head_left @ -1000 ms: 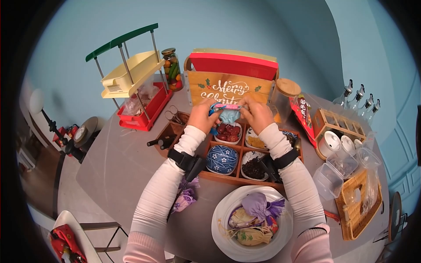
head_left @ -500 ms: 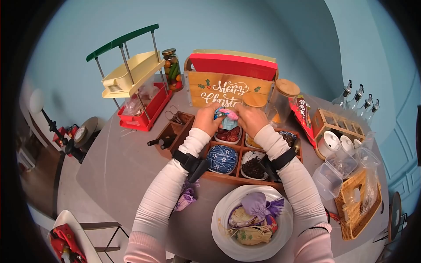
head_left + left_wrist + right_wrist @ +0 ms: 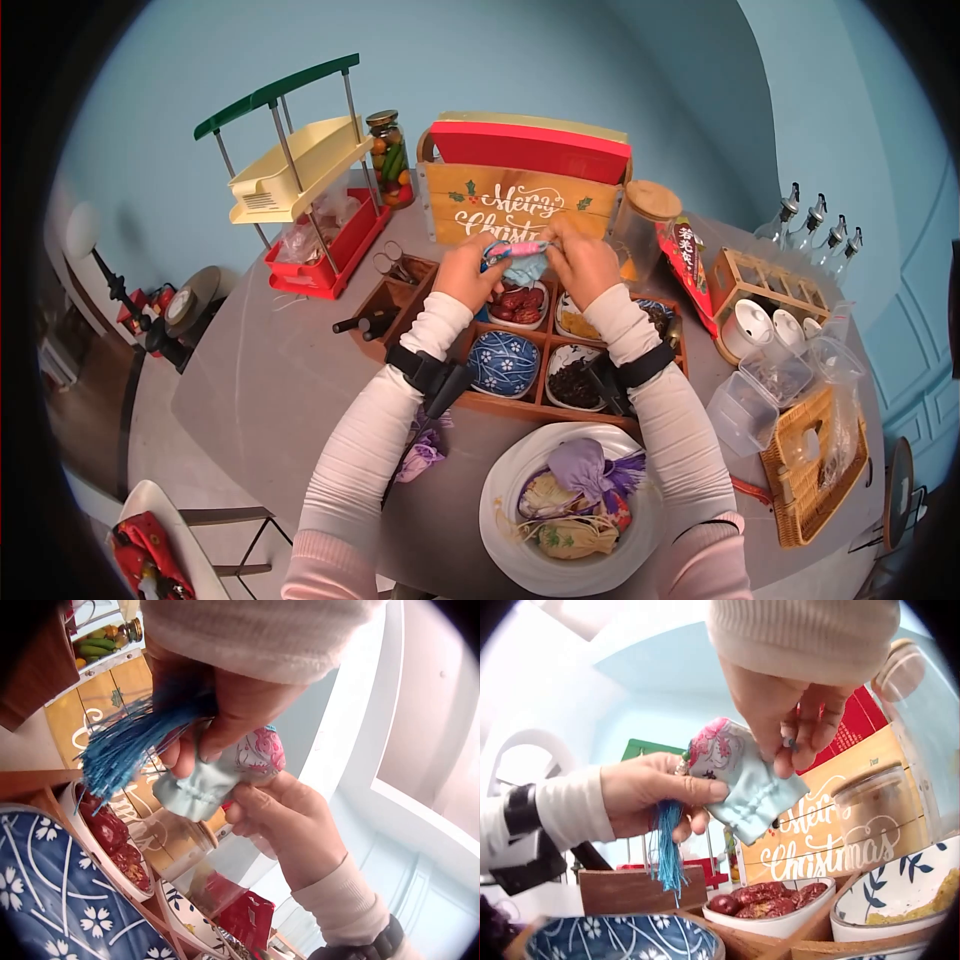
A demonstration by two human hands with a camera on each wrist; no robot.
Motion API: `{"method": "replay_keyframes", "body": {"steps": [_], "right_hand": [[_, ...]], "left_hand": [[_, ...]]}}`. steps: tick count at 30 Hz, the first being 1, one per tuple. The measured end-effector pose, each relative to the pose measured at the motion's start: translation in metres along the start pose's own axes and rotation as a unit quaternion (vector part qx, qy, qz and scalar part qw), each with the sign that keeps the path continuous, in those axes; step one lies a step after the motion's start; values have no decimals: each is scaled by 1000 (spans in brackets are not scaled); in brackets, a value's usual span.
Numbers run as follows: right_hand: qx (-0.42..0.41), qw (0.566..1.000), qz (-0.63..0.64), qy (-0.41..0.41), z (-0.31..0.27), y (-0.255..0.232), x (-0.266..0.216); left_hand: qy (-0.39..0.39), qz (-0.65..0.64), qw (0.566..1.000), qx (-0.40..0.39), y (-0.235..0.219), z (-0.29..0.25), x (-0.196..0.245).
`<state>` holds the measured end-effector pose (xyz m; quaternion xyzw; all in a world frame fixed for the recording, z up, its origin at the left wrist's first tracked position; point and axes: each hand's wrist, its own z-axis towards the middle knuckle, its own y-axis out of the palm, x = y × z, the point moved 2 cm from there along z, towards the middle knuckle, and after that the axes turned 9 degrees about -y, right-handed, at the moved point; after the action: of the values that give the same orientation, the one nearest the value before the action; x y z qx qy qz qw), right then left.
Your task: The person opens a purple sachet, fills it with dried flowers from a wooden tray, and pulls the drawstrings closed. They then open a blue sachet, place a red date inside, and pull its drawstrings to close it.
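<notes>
A small light-blue and pink pouch (image 3: 525, 268) is held between both hands above the bowl of red dates (image 3: 518, 304). My left hand (image 3: 466, 276) pinches one side of it, thumb on the pale cloth in the right wrist view; a blue tassel (image 3: 669, 851) hangs beneath that hand. At the pouch's other side my right hand (image 3: 583, 264) pinches the cloth between thumb and fingers, its fingers curled in the right wrist view (image 3: 799, 724). The pouch (image 3: 199, 787) lies tilted, its gathered pale end toward the bowls in the left wrist view.
Beneath the hands stands a divided wooden tray (image 3: 480, 402) with several bowls. Nearer is a white plate (image 3: 500, 540) with several pouches. A wooden Christmas box (image 3: 440, 205) stands behind, lidded jars (image 3: 640, 235) beside it. Left is a wooden caddy (image 3: 405, 325); right, a wicker basket (image 3: 790, 500).
The hands have turned the pouch between them, so its pink part lies more level than half a second ago. My right hand has shifted slightly up over it.
</notes>
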<state>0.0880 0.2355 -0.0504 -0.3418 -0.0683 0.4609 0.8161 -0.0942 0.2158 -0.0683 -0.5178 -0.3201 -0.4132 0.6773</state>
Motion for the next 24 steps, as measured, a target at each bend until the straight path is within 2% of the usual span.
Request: {"method": "replay_keyframes", "body": {"steps": [4, 6, 7, 10, 12, 13, 15, 17, 19, 20, 21, 22, 23, 24], "right_hand": [[-56, 997, -24, -54, -1, 0, -5], [-59, 997, 38, 15, 4, -12, -9], [-59, 997, 39, 14, 6, -16, -16], [-40, 998, 55, 2, 10, -31, -39], [-47, 995, 77, -51, 13, -45, -62], [-47, 995, 77, -52, 15, -53, -72], [-29, 989, 145, -25, 16, -65, -89], [-19, 991, 130, -24, 12, -69, -98], [28, 990, 109, -87, 7, -74, -114], [21, 983, 165, -78, 4, -77, -123], [19, 983, 167, -76, 0, -83, -135], [-61, 963, 264, 0, -3, -87, -145], [-139, 922, 354, 75, -8, -88, -153], [-139, 925, 346, 71, -13, -88, -159]], "left_hand": [[20, -4, 1000, -1, -2, -5, 5], [-23, -12, 999, -40, -7, -12, 14], [-24, -11, 999, -39, -8, -14, 15], [1, -78, 994, -72, -10, -27, 21], [-5, -119, 990, -76, -19, -41, 32], [-5, -119, 990, -75, -24, -49, 37], [0, -237, 970, -52, -35, -66, 46], [2, -248, 967, -60, -44, -84, 50], [-14, -287, 956, -65, -53, -108, 61], [-26, -267, 961, -72, -57, -121, 66], [-29, -267, 961, -71, -58, -132, 67], [-34, -288, 954, -71, -58, -144, 67], [-38, -309, 948, -71, -58, -156, 67], [-56, -327, 941, -60, -57, -170, 68]]}}
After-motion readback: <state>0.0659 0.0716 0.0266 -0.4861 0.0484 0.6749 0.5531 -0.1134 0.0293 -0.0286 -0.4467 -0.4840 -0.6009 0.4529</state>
